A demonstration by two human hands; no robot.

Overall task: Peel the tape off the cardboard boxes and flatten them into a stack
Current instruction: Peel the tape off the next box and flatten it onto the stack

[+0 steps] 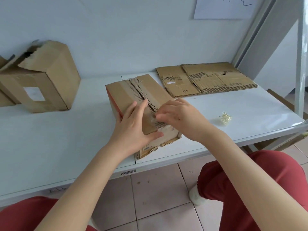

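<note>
Listener: Box first: where is it, and what are the hands doing?

Describer: The cardboard box [126, 92] sits in the middle of the white table [66, 130], close to its front edge. Its top seam is stripped down to bare ridged corrugation. The left hand [133, 124] braces the near corner, fingers flat on top and thumb across the end face. The right hand [181, 119] has curled fingertips that appear to pinch a pale scrap of tape [153, 121] at the near end of the seam.

Listener: What could go wrong?

Describer: If pulled steeply, the tape looks likely to lift more paper skin or snap into slivers. A hard tug might also slide the box toward the edge, should the left hand ease off. The ragged bottom flap could tear further. Beyond the box, a flattened stack [208, 79] lies at the back right. A second box [50, 84] stands at the back left, and a small tape wad [225, 118] rests to the right.
</note>
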